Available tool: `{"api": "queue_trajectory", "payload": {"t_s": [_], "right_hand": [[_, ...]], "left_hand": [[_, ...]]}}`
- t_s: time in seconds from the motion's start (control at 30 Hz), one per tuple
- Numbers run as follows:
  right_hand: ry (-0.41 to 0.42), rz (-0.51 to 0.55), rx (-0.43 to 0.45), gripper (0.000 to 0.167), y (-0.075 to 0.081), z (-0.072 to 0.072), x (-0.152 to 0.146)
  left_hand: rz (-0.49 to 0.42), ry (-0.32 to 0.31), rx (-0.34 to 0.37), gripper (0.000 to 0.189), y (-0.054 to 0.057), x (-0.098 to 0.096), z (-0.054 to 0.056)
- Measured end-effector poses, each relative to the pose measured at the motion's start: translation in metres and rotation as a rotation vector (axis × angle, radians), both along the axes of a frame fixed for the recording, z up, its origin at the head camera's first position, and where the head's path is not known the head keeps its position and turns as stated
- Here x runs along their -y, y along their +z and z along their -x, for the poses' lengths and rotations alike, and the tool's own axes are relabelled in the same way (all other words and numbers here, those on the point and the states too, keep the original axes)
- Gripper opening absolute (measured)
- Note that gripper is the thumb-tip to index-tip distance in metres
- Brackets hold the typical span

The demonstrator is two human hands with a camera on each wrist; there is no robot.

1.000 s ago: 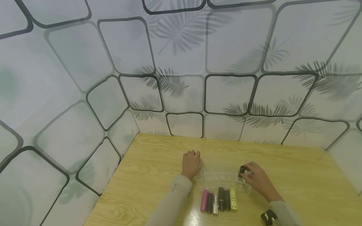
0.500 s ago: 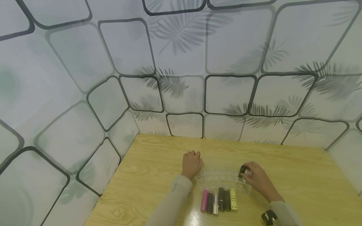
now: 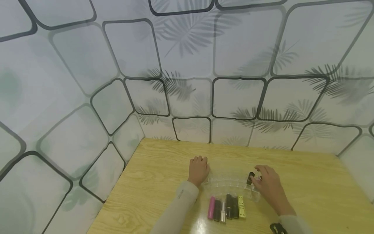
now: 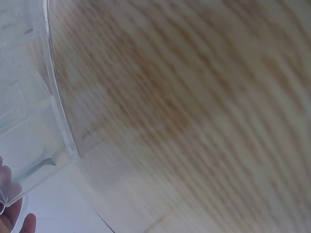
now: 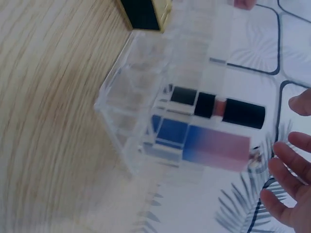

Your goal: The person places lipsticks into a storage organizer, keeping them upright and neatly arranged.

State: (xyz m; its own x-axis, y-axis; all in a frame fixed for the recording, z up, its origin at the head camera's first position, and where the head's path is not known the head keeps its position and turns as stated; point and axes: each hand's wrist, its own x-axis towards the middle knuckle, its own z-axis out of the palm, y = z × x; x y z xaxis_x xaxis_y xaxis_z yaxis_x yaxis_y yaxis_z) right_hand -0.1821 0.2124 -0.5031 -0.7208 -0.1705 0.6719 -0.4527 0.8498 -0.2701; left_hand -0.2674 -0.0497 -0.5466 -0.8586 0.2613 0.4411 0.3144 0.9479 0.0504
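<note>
Fingers of the right hand (image 3: 270,185), pinched on the black tube (image 3: 250,178) half a second earlier, are now off it, while the left hand (image 3: 198,170) stays in place. From the head, the tube stands at the clear organizer's (image 3: 226,184) 3 o'clock end, the right hand just beyond it. The left hand rests at the 9 o'clock end. On the surface (image 3: 160,169), toward the organizer's 6 o'clock, a row runs from 9 to 3: pink tube (image 3: 211,208), black stick, silver tube (image 3: 223,213), two more black sticks, yellow box (image 3: 241,206).

From the left wrist, fingertips (image 4: 16,191) at 8 o'clock meet the organizer's corner, partly seen through its plastic; whether they grip it, I cannot tell.

From the right wrist, the right hand is spread toward 4 o'clock, apart from both the black tube and the blue-and-pink tube (image 5: 214,148) seated beside it. Toward 11 o'clock shows a gold-edged black box (image 5: 141,13).
</note>
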Motion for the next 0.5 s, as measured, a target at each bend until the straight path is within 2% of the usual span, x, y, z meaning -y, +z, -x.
{"api": "queue_trajectory", "payload": {"t_s": [0.13, 0.23, 0.5], "right_hand": [[-0.029, -0.030, -0.032, 0.042, 0.009, -0.012, 0.009], [-0.033, -0.045, -0.062, 0.042, 0.011, -0.020, 0.015], [-0.049, -0.106, -0.111, 0.028, -0.001, -0.037, 0.032]], "left_hand": [[0.006, 0.002, -0.007, 0.013, 0.001, 0.000, 0.000], [0.019, 0.006, -0.003, 0.014, 0.002, 0.000, -0.001], [0.024, 0.000, 0.007, 0.013, 0.004, -0.001, -0.001]]}}
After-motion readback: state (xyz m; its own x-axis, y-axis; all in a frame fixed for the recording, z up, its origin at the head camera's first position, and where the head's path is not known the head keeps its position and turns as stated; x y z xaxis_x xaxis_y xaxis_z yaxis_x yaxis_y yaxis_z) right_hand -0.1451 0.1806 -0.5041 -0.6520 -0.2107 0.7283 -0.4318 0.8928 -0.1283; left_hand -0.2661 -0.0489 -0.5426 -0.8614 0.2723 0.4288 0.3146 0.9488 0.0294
